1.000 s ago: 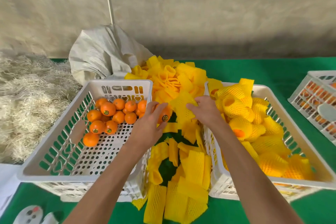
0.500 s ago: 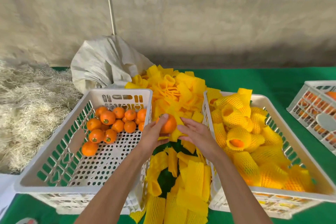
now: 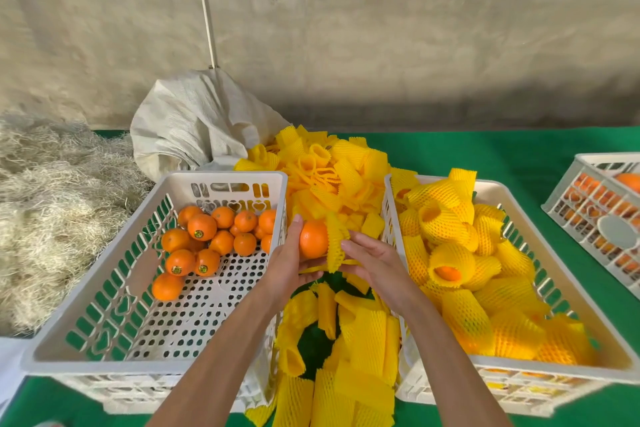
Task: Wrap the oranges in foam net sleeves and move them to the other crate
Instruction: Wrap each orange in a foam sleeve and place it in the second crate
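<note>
Two hands between crates. We note left hand (image 3: 287, 263) fingers curled round orange (image 3: 313, 239); foam net sleeve (image 3: 336, 243) bunched against orange's right side, touching right hand (image 3: 374, 262) fingertips, fingers fairly straight, loosely spread. Sleeve grip: cannot tell.

Far-right crate (image 3: 585, 198) cut off
</note>
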The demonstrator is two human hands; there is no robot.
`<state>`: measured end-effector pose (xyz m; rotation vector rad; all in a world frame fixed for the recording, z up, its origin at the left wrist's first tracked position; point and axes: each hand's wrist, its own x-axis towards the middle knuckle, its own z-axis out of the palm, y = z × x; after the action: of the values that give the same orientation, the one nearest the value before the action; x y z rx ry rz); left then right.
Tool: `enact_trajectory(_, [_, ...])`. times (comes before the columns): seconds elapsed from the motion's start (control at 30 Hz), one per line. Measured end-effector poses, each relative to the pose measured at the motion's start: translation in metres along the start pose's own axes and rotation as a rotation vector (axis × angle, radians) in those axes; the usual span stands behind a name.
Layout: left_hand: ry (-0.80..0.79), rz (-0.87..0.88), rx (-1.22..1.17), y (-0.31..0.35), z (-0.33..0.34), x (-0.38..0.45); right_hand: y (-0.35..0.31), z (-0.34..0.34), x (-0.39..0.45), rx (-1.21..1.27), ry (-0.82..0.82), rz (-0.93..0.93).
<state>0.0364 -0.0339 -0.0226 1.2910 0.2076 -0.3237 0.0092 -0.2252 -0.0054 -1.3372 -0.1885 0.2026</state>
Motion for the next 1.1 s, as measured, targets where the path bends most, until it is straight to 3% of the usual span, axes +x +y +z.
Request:
enact_trajectory(0.27, [-0.039,0.003,0.043,-0.001,0.001,-0.007,0.009,-0.002,0.001,0.075,0.027,0.052])
enact_trajectory(0.47, [0.014,-0.011,0.131,0.000,0.007,-0.009,0.018,0.007,0.005,-0.529,0.253,-0.134])
enact_trajectory(0.57, [-0.013,-0.031,0.059,0.002,0.007,-0.014,0.026,0.005,0.008,-0.664,0.302,-0.173])
enact_trajectory(0.7, [-0.097,0.027,-0.141,0.002,0.000,-0.014,0.028,-0.007,0.019,-0.644,0.460,-0.080])
enact_trajectory(0.8, [-0.143,0.140,-0.240,0.002,-0.008,-0.014,0.023,-0.013,0.025,-0.843,0.574,0.025])
enact_trajectory(1.0, [-0.270,0.163,0.028,0.000,-0.001,-0.020,0.016,0.004,0.032,-1.267,0.438,-0.006])
enact_trajectory(1.1, [-0.292,0.120,0.102,0.001,0.000,-0.021,0.014,0.013,0.030,-1.284,0.361,-0.094])
